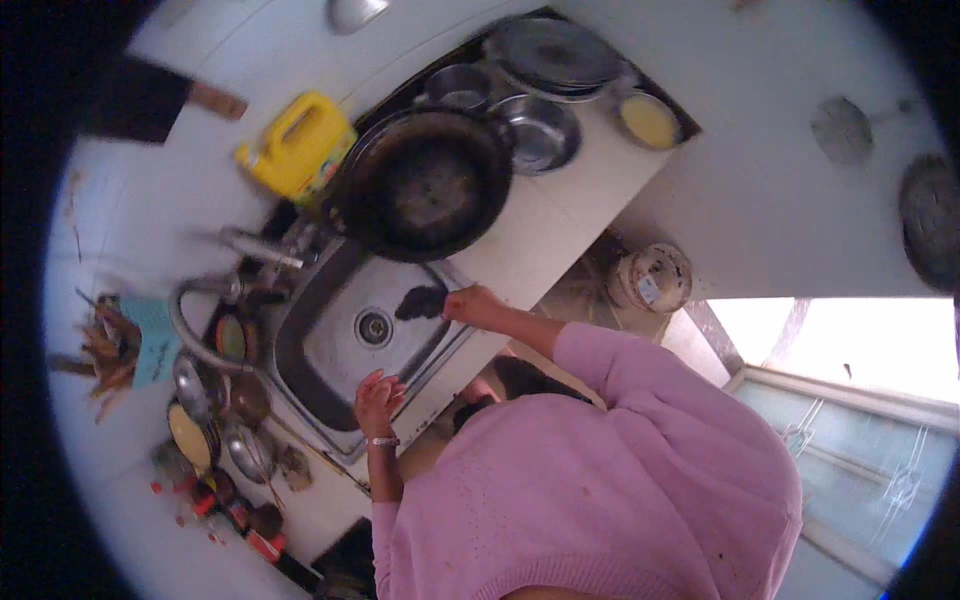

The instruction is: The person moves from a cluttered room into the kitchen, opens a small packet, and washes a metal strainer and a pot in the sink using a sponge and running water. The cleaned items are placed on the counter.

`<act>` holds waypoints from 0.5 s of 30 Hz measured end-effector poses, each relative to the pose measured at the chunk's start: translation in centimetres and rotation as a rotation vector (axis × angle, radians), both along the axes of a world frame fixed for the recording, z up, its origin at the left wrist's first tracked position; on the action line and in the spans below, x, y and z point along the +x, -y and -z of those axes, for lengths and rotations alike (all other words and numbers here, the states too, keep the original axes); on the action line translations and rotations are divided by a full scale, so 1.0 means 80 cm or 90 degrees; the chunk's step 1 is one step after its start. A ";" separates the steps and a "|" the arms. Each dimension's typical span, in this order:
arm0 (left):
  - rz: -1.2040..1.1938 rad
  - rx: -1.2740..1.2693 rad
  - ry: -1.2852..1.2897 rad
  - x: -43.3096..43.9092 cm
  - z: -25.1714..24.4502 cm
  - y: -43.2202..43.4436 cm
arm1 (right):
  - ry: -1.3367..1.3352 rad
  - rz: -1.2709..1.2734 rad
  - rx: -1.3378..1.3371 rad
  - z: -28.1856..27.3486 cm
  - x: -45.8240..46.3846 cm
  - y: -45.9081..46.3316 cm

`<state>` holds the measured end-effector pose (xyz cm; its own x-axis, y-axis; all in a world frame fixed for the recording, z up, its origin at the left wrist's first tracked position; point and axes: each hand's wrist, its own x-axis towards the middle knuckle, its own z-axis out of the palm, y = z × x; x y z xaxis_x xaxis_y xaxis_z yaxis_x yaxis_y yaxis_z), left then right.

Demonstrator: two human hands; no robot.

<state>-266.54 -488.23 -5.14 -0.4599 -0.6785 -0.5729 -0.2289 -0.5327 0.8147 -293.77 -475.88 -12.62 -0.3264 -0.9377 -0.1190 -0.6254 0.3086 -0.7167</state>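
Note:
A dark, limp cloth [421, 303] hangs from my right hand [472, 307], whose fingers are closed on it over the near right side of the steel sink [330, 375]. My left hand [379, 397] is at the sink's near left edge, its fingers apart and nothing seen in it; a bracelet is on the wrist. The sink's drain [373, 328] lies between the two hands. Beyond the sink, a large blackened wok [431, 184] rests on the counter and partly overhangs the basin's rim. A metal faucet [262, 247] stands at the back of the sink.
Behind the wok are a yellow jug [304, 146], a steel bowl [536, 135], a small pot [459, 88] and stacked lids [556, 56]. Ladles [251, 454], bottles [262, 536] and a curved pipe [184, 322] crowd the left. A stained bucket [656, 277] stands beyond the counter's right edge.

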 end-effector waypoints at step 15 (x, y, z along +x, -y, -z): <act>0.059 0.386 -0.129 -0.192 -0.026 -0.016 | 0.278 0.931 0.273 0.026 0.140 -0.731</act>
